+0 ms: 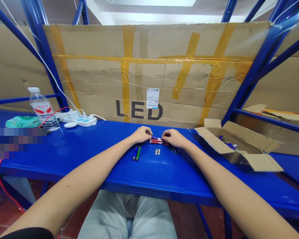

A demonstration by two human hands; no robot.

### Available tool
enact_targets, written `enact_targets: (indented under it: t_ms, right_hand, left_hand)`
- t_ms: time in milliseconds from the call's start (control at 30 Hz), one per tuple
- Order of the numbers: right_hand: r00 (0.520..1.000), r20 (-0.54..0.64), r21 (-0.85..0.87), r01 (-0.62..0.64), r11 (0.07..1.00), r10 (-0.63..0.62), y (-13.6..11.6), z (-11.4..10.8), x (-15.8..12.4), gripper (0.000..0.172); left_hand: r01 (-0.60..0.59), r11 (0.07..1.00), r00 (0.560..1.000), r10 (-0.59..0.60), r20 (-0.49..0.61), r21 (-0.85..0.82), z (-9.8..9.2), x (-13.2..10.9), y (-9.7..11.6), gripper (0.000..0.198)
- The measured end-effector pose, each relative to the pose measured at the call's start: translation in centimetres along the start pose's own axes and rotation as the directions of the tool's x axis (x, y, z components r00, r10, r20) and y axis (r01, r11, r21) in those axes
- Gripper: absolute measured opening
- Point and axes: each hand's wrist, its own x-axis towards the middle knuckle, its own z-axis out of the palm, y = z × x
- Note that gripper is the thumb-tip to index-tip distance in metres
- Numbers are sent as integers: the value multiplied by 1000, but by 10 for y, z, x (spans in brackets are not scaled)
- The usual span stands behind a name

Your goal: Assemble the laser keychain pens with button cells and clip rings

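My left hand is closed, its fingertips at the left end of a small purple metal tube that looks like a mini torch. The tube's other end meets the fingers of my right hand, also closed. Just below it, red tubes lie side by side on the blue table. Several silver button cells stand grouped in front of them. To the left, a blue tube and a green tube lie parallel. Thin dark cords rest beneath my right wrist.
A cardboard box with spread flaps stands at right, holding blue and purple items. At left are a water bottle, a green packet and a white power strip. A tall taped cardboard sheet backs the blue table.
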Motion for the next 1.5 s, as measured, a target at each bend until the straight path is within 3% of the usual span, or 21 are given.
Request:
enact_targets:
  t_ms: [500,667,867,1067,1333,1433,1500]
  right_hand:
    - [999,36,-15,-28,999,29,2,-4,-1,12]
    - [994,79,-26,-70,997,72,3,-11,-4,22]
    - [994,85,-53,-70,996,75,3,-14,-6,22]
    - [1000,-5,-58,8,998,-8,-11,-13,-11,18]
    - [997,-43,-48,60,997,-62,-24,-12,-15,21]
    - [981,-33,-32,190,981,-191,-34,-9,-20,24]
    - [945,-2,-1,326,945,-326,-48,-5,-26,25]
  left_hand:
    - [-30,999,998,28,51,24,-1,0,2,12]
    - [-39,999,997,39,73,-1,0,3,-2,14]
    - [-55,998,993,57,105,-20,0,2,-3,17]
    - [-75,997,991,76,108,-19,0,2,-3,17]
    - [-82,996,990,85,116,-24,-2,3,-2,20]
    - [-87,996,989,89,122,-27,-9,5,-4,21]
    - [-85,996,985,88,149,-24,-20,4,-5,20]
